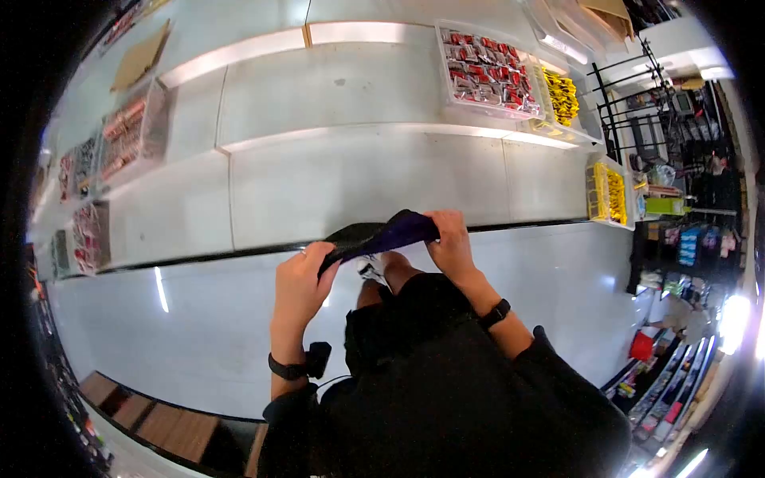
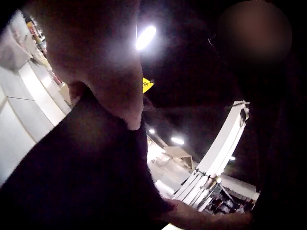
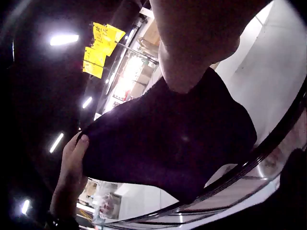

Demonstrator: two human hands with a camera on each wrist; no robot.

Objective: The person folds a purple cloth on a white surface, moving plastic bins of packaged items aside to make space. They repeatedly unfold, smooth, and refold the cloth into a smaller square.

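Observation:
A dark cloth (image 1: 382, 235), black with a purple side, spans the space between both hands in the head view. My left hand (image 1: 299, 279) pinches its left end, the thumb lying along the fabric. At the opposite end my right hand (image 1: 452, 251) grips the edge, set slightly higher. Seen from the right wrist, the cloth (image 3: 163, 139) hangs broad and flat below the right hand's thumb (image 3: 180, 79), and the left hand (image 3: 72, 160) holds the far corner. In the left wrist view the dark fabric (image 2: 81, 158) fills the lower left beneath the left hand (image 2: 103, 57).
A pale stepped display counter (image 1: 358, 175) with a dark front edge runs just ahead of the hands. Clear bins of red packets (image 1: 486, 72) and yellow packets (image 1: 562, 95) stand at its right. Another yellow-packet bin (image 1: 610, 191) sits lower. More bins (image 1: 123, 135) line the left.

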